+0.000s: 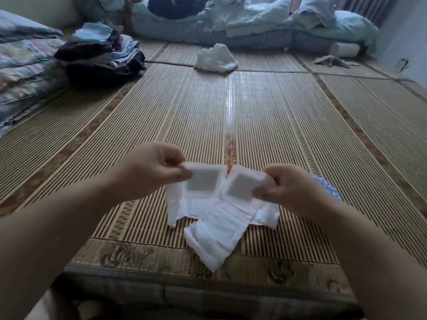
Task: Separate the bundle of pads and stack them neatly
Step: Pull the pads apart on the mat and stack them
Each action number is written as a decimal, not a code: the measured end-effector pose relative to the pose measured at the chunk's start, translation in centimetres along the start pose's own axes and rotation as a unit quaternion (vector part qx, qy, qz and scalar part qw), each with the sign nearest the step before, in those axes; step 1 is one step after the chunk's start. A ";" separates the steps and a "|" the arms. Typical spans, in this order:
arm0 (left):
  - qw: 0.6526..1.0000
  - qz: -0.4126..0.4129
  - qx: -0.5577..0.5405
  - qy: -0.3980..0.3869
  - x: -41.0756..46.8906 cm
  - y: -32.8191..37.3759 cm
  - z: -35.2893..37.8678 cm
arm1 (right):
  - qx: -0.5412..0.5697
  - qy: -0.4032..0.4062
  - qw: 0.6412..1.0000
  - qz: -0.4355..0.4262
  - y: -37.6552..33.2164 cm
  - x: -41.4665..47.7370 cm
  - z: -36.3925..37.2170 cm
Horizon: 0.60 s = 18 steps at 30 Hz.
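Two white square pads with grey centres are held side by side above the bamboo mat (288, 139). My left hand (152, 169) pinches the left pad (204, 182) at its upper left corner. My right hand (286, 188) grips the right pad (240, 187) at its right edge. The two pads touch or nearly touch at their inner edges. Below them a loose bundle of white pads (217, 225) lies spread on the mat, partly hidden by the held pads.
A pile of folded clothes (101, 54) sits at the back left beside a patterned quilt (20, 72). A white crumpled cloth (216, 58) lies mid-back. Bedding (254, 24) runs along the far wall. A blue patterned item (328, 185) peeks out behind my right hand.
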<state>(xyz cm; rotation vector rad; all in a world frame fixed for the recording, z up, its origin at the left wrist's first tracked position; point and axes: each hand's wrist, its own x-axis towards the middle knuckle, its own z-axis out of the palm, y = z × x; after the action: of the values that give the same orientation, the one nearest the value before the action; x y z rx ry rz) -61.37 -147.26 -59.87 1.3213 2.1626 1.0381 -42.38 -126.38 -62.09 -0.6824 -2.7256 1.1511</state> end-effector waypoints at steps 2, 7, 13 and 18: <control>0.999 -0.022 -0.046 0.010 -0.2 -0.8 -1.4 | 0.059 -0.010 0.998 0.030 0.7 0.0 -1.1; 0.981 -0.125 -0.146 0.007 -1.1 -2.6 -3.6 | 0.253 -0.011 0.965 0.071 1.8 0.4 -2.2; 0.949 -0.272 -0.113 -0.108 -2.5 -4.8 -5.3 | 0.422 0.037 0.894 0.146 1.8 0.7 -2.5; 0.928 -0.330 -0.143 -0.099 -3.3 -7.2 -4.8 | 0.407 0.014 0.890 0.203 2.3 0.7 -2.7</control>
<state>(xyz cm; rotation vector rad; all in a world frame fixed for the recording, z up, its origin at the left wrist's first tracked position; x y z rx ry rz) -67.15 -154.02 -62.37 0.4735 1.9786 0.8449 -41.44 -122.92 -61.86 -1.0973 -1.7939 2.1309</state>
